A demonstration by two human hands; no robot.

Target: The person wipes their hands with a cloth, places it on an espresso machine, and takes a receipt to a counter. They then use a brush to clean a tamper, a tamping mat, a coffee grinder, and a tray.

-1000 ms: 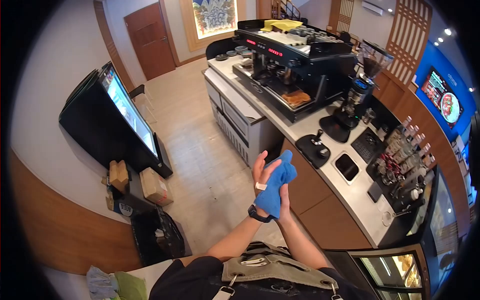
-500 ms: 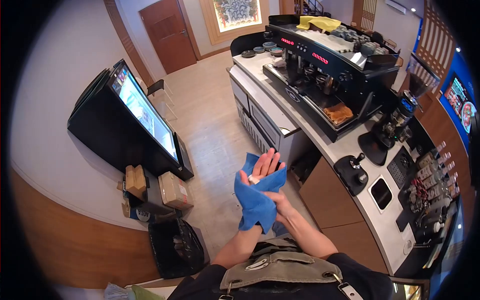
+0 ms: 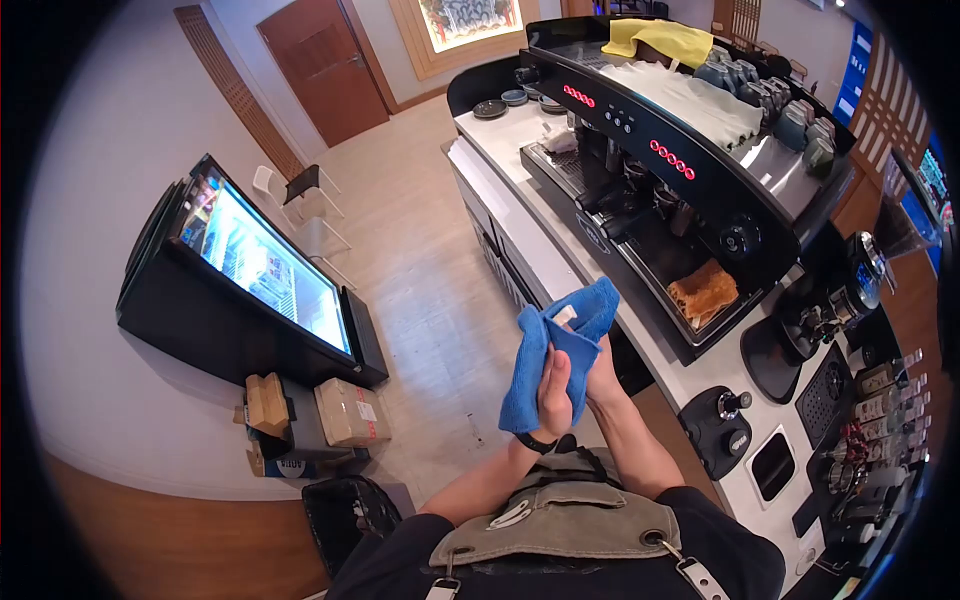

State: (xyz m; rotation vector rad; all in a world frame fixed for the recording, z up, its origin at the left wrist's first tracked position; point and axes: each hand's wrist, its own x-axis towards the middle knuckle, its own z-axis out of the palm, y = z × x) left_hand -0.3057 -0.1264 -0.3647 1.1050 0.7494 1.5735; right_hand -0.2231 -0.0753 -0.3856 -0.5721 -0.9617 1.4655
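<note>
A blue cloth [image 3: 540, 350] is bunched between both of my hands at chest height, in front of the counter. My left hand [image 3: 553, 393] is wrapped in the cloth, with the thumb and palm showing and a dark watch at the wrist. My right hand [image 3: 600, 372] presses against the cloth from the right side. A small white tag shows on the cloth near its top fold. The hands are held over the floor, a short way left of the white counter [image 3: 640, 340].
A black espresso machine [image 3: 670, 170] with red lights stands on the counter, a brown cloth [image 3: 703, 293] on its drip tray. A grinder [image 3: 820, 320] and tamping mat [image 3: 722, 430] sit to the right. A tilted display screen [image 3: 260, 265], cardboard boxes [image 3: 350, 412] and a black bin [image 3: 350, 515] line the left wall.
The view has moved closer to the espresso machine. My left hand, spread open inside the cloth before, is now folded into it, and the cloth is bunched higher between both hands.
</note>
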